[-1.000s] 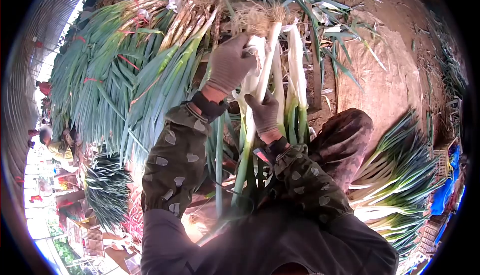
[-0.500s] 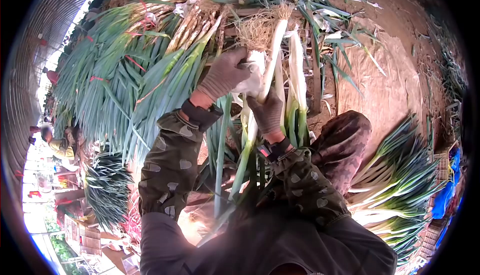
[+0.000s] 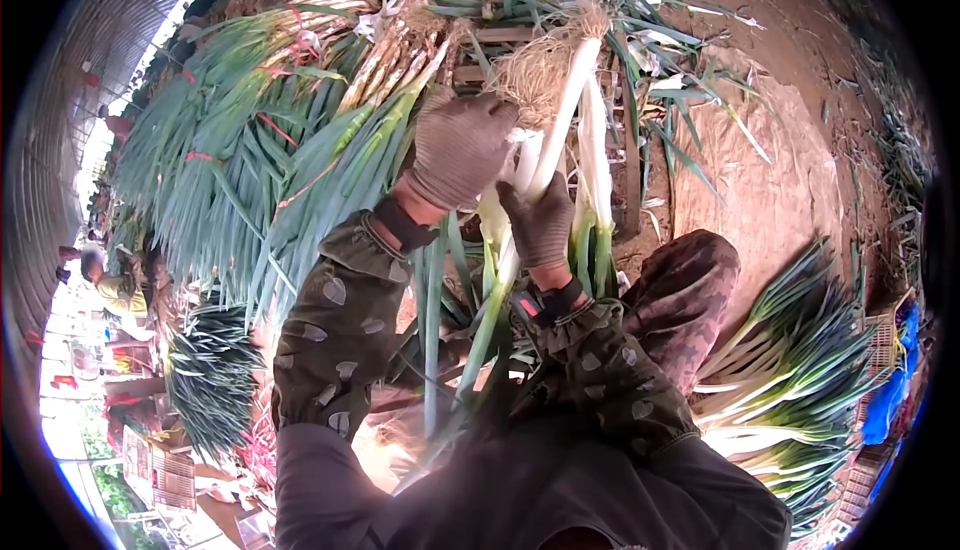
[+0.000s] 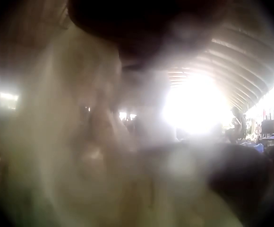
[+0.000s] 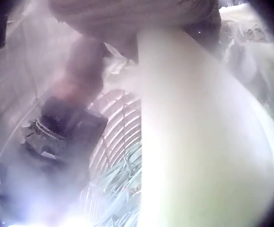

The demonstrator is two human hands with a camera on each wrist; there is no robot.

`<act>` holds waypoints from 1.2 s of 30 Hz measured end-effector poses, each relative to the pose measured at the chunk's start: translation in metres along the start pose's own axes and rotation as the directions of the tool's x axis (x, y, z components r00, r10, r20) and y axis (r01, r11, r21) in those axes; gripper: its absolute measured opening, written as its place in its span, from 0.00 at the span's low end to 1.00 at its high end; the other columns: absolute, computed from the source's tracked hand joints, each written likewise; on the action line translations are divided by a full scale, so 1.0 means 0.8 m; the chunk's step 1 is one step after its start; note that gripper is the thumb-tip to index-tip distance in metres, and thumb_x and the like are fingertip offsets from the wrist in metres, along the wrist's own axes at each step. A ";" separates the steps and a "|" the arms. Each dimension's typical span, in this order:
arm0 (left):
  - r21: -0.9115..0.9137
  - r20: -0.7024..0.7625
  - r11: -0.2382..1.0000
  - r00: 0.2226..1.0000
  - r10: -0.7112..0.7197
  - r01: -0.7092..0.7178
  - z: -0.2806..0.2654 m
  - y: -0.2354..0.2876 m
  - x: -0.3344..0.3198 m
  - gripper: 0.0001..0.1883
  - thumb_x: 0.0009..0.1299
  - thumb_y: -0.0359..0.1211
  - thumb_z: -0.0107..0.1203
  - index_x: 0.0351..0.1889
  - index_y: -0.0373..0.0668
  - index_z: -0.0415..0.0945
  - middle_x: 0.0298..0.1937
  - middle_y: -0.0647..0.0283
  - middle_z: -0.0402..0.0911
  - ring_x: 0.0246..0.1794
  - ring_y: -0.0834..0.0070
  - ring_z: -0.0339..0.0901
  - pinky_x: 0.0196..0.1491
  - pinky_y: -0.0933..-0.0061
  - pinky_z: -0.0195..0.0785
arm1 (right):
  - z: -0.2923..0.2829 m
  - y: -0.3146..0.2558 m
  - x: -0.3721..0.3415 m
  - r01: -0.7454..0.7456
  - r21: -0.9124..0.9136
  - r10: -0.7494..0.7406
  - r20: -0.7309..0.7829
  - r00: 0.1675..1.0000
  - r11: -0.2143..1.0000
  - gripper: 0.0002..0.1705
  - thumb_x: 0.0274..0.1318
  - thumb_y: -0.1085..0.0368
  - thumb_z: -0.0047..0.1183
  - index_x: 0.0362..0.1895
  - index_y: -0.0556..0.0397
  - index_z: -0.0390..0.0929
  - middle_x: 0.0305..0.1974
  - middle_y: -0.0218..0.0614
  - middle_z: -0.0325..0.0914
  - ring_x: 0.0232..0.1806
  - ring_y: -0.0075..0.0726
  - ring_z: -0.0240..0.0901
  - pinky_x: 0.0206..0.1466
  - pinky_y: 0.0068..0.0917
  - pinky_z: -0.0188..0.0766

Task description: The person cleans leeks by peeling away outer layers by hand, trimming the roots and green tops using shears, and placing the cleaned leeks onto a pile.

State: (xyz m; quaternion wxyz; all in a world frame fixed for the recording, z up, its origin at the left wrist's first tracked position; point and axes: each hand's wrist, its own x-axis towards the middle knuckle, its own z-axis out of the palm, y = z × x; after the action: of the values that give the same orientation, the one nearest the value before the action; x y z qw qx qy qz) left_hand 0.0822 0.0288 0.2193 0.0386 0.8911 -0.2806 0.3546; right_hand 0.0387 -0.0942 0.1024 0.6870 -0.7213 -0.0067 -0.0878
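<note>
Both hands wear dark knit gloves. My right hand (image 3: 540,225) grips the white shank of a large green onion (image 3: 568,100), roots at the far end and leaves toward my lap. In the right wrist view its pale stalk (image 5: 198,127) runs down from the curled gloved fingers (image 5: 141,16). My left hand (image 3: 462,150), fingers curled, pinches at the top of a neighbouring white stalk, just below a brown root tuft (image 3: 532,75); the exact hold is hidden behind the hand. Another green onion (image 3: 595,150) lies just right. The left wrist view is blurred.
Tied green onion bundles (image 3: 230,160) are heaped on the left. Loose ones (image 3: 790,380) lie on the right beside a brown sheet (image 3: 760,150). Cut leaves (image 3: 650,30) litter the far ground. A knee (image 3: 690,300) is close to the right forearm. A person sits far left.
The held onion has swung a little to the right with my right hand. My left hand first drew back toward me with white skin in its fingers, then moved up to the root tuft.
</note>
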 end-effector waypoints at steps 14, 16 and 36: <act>0.531 0.052 0.774 0.898 -0.436 0.345 -0.118 -0.278 0.042 0.09 0.64 0.41 0.61 0.37 0.49 0.83 0.26 0.60 0.81 0.27 0.68 0.81 0.39 0.63 0.71 | -0.086 0.036 0.034 -0.359 0.435 0.275 0.247 0.929 0.826 0.20 0.52 0.72 0.66 0.51 0.62 0.79 0.33 0.47 0.84 0.26 0.38 0.83 0.26 0.29 0.83; 0.550 -0.003 0.713 0.855 -0.519 0.435 -0.160 -0.327 0.055 0.10 0.65 0.43 0.62 0.37 0.48 0.83 0.26 0.60 0.81 0.27 0.68 0.81 0.38 0.64 0.72 | -0.102 0.023 0.072 -0.298 0.537 0.202 0.231 0.952 0.789 0.20 0.51 0.72 0.68 0.49 0.63 0.79 0.35 0.44 0.84 0.27 0.37 0.82 0.29 0.32 0.81; -0.166 0.959 0.974 0.202 0.196 -0.155 -0.031 -0.131 0.035 0.32 0.53 0.37 0.70 0.59 0.45 0.77 0.50 0.56 0.83 0.51 0.60 0.81 0.53 0.59 0.74 | -0.170 0.069 0.120 -0.478 0.566 0.377 0.294 0.878 0.672 0.13 0.57 0.72 0.64 0.47 0.54 0.82 0.40 0.42 0.84 0.38 0.40 0.84 0.40 0.33 0.84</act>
State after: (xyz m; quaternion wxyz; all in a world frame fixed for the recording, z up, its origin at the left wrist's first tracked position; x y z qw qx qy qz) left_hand 0.1389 0.1105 0.2701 -0.1700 0.8786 -0.3484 -0.2789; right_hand 0.1245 -0.2430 0.0663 0.8842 -0.4385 0.0816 0.1386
